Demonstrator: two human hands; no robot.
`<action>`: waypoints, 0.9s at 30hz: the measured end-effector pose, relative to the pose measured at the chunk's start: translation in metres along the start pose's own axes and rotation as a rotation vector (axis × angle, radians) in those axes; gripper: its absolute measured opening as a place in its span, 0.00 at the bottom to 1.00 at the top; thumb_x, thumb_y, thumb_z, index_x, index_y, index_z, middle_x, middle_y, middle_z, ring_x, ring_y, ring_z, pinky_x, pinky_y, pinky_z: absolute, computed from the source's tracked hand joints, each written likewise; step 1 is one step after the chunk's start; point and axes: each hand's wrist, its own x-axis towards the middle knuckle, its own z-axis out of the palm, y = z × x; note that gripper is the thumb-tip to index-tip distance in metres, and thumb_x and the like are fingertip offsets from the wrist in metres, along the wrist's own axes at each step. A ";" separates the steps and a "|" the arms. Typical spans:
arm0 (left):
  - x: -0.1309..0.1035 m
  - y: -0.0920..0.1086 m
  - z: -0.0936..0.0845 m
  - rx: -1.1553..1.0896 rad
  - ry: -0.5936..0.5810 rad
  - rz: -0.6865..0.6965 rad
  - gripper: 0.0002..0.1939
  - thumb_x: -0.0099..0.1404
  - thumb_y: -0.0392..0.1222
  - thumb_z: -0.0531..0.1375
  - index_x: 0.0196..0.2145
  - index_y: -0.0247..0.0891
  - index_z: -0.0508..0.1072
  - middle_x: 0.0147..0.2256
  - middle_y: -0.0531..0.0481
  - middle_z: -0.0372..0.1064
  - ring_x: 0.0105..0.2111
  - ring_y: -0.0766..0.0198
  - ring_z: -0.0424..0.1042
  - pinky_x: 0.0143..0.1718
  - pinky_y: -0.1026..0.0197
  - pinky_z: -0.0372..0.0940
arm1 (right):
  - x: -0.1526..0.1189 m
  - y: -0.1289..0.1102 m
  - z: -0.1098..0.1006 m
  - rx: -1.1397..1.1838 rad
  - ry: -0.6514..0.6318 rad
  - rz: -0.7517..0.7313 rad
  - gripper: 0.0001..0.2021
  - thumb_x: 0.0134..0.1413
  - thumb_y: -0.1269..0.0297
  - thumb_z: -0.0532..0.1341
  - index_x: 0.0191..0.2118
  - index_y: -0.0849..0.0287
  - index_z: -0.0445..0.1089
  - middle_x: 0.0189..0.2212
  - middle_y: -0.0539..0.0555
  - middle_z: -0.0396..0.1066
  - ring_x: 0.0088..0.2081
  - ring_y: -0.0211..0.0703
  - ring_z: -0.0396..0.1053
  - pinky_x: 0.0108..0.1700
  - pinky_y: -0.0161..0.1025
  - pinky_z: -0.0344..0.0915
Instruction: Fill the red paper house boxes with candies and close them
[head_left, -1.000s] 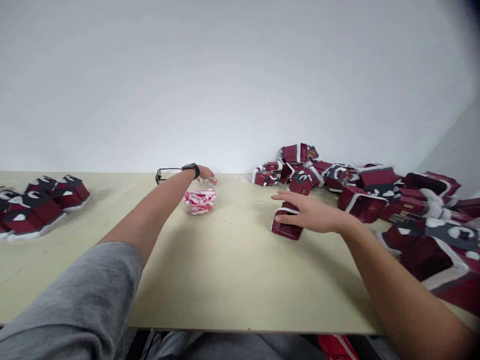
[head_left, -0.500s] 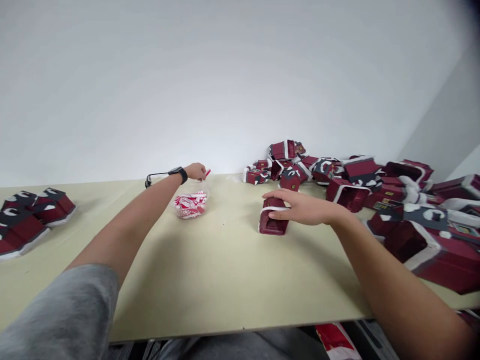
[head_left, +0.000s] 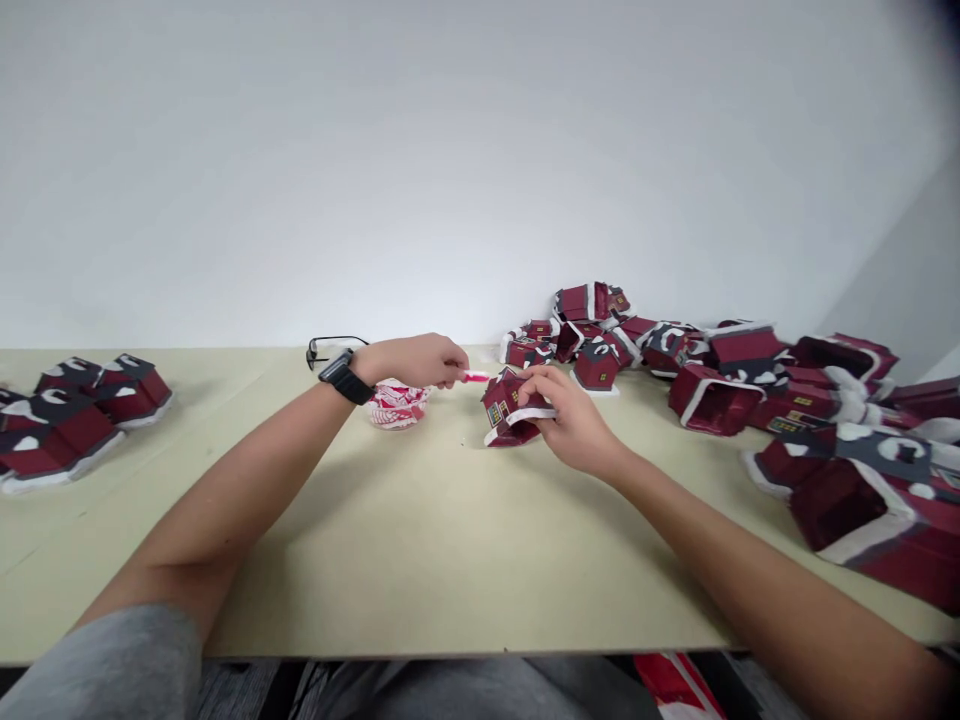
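Observation:
My left hand [head_left: 439, 362] is closed in a pinch on a small red-and-white strip [head_left: 475, 376]. Its exact kind is too small to make out. The strip's free end points at a dark red toy house [head_left: 504, 400], close to its roof; whether they touch I cannot tell. Fingers and thumb of my right hand [head_left: 564, 412] grip that house, which is tilted with its white-edged open base toward me and its windowed wall to the left. Partly behind my left wrist sits a clear bag [head_left: 399, 408] with red-and-white patterned pieces.
On the right a heap of similar red houses [head_left: 716, 398] spreads toward the wall. Several more houses [head_left: 71, 430] stand upright at the left. Black-framed glasses [head_left: 313, 352] lie behind my left wrist. The table's front edge [head_left: 450, 656] runs before my lap.
My left hand has moved right from behind the bag, bringing the red-and-white strip to the house. My right hand has tilted the house and turned its windowed wall into view.

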 end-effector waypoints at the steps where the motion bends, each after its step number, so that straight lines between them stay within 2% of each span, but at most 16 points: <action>1: -0.001 0.005 0.002 0.005 -0.033 0.003 0.12 0.66 0.45 0.57 0.35 0.38 0.78 0.34 0.48 0.79 0.28 0.65 0.70 0.30 0.61 0.59 | -0.002 0.001 0.003 -0.012 0.003 -0.005 0.13 0.53 0.76 0.56 0.41 0.52 0.67 0.56 0.60 0.67 0.62 0.56 0.67 0.60 0.53 0.66; 4: -0.003 0.016 0.005 0.040 -0.075 0.001 0.11 0.62 0.42 0.58 0.34 0.38 0.80 0.31 0.50 0.78 0.25 0.65 0.67 0.27 0.61 0.55 | -0.005 -0.002 0.005 -0.039 -0.034 -0.027 0.11 0.55 0.75 0.57 0.41 0.52 0.66 0.58 0.62 0.66 0.66 0.57 0.63 0.61 0.54 0.65; 7: -0.004 0.020 0.008 0.093 -0.081 -0.007 0.11 0.60 0.42 0.59 0.33 0.38 0.80 0.29 0.50 0.77 0.25 0.66 0.65 0.27 0.60 0.54 | -0.006 -0.013 -0.001 -0.023 -0.150 -0.028 0.10 0.56 0.69 0.62 0.44 0.52 0.67 0.62 0.64 0.63 0.69 0.60 0.60 0.64 0.55 0.62; 9: -0.004 0.021 0.009 0.143 -0.080 -0.031 0.11 0.60 0.44 0.58 0.32 0.38 0.79 0.29 0.49 0.76 0.25 0.65 0.64 0.28 0.59 0.54 | -0.006 -0.020 -0.004 0.050 -0.200 0.022 0.09 0.58 0.65 0.63 0.45 0.52 0.68 0.65 0.63 0.61 0.69 0.59 0.59 0.65 0.55 0.60; 11: -0.004 0.022 0.010 0.201 -0.079 -0.051 0.10 0.61 0.44 0.57 0.30 0.38 0.76 0.28 0.48 0.75 0.24 0.65 0.63 0.28 0.58 0.53 | -0.005 -0.023 -0.003 0.146 -0.154 0.098 0.04 0.62 0.60 0.62 0.39 0.53 0.69 0.64 0.61 0.64 0.68 0.58 0.61 0.65 0.55 0.60; 14: -0.002 0.022 0.012 0.224 -0.089 -0.047 0.10 0.61 0.46 0.58 0.28 0.38 0.73 0.27 0.49 0.73 0.24 0.64 0.62 0.27 0.58 0.51 | -0.003 -0.020 0.003 0.227 -0.005 0.191 0.14 0.60 0.55 0.65 0.29 0.54 0.63 0.60 0.60 0.69 0.64 0.58 0.66 0.63 0.53 0.62; 16: -0.001 0.022 0.013 0.198 -0.088 -0.025 0.10 0.60 0.48 0.60 0.27 0.39 0.72 0.25 0.50 0.71 0.23 0.65 0.61 0.26 0.57 0.50 | -0.003 -0.018 0.004 0.284 0.030 0.284 0.14 0.52 0.57 0.68 0.32 0.53 0.61 0.61 0.60 0.69 0.61 0.58 0.69 0.58 0.53 0.67; 18: -0.001 0.023 0.014 0.182 -0.080 -0.005 0.11 0.59 0.49 0.61 0.26 0.39 0.70 0.23 0.51 0.68 0.22 0.65 0.60 0.26 0.57 0.49 | -0.002 -0.017 0.001 0.329 0.001 0.432 0.19 0.46 0.60 0.69 0.43 0.51 0.63 0.62 0.59 0.68 0.54 0.56 0.73 0.52 0.51 0.71; 20: -0.003 0.026 0.015 0.187 -0.070 0.005 0.12 0.59 0.49 0.62 0.24 0.39 0.68 0.22 0.51 0.67 0.21 0.65 0.59 0.26 0.56 0.50 | -0.001 -0.017 -0.005 0.320 -0.054 0.555 0.27 0.45 0.63 0.69 0.53 0.50 0.63 0.58 0.57 0.73 0.49 0.55 0.76 0.49 0.50 0.73; 21: -0.004 0.029 0.016 0.196 -0.067 0.006 0.13 0.59 0.49 0.62 0.24 0.39 0.68 0.22 0.51 0.67 0.21 0.65 0.59 0.26 0.56 0.50 | -0.001 -0.017 -0.008 0.297 -0.085 0.590 0.27 0.46 0.63 0.69 0.54 0.50 0.65 0.54 0.55 0.76 0.48 0.55 0.76 0.50 0.50 0.73; 24: -0.008 0.041 0.020 0.228 -0.041 0.012 0.14 0.59 0.48 0.63 0.23 0.40 0.66 0.21 0.52 0.65 0.20 0.65 0.57 0.25 0.56 0.48 | 0.001 -0.016 -0.014 0.319 -0.138 0.631 0.18 0.49 0.62 0.69 0.48 0.53 0.74 0.47 0.53 0.80 0.49 0.57 0.76 0.52 0.51 0.72; 27: -0.011 0.057 0.027 0.267 0.074 0.068 0.14 0.61 0.45 0.61 0.22 0.40 0.63 0.19 0.52 0.61 0.18 0.66 0.53 0.24 0.55 0.46 | 0.002 -0.016 -0.012 0.533 -0.118 0.690 0.14 0.50 0.61 0.70 0.45 0.54 0.78 0.45 0.53 0.81 0.46 0.55 0.79 0.54 0.52 0.73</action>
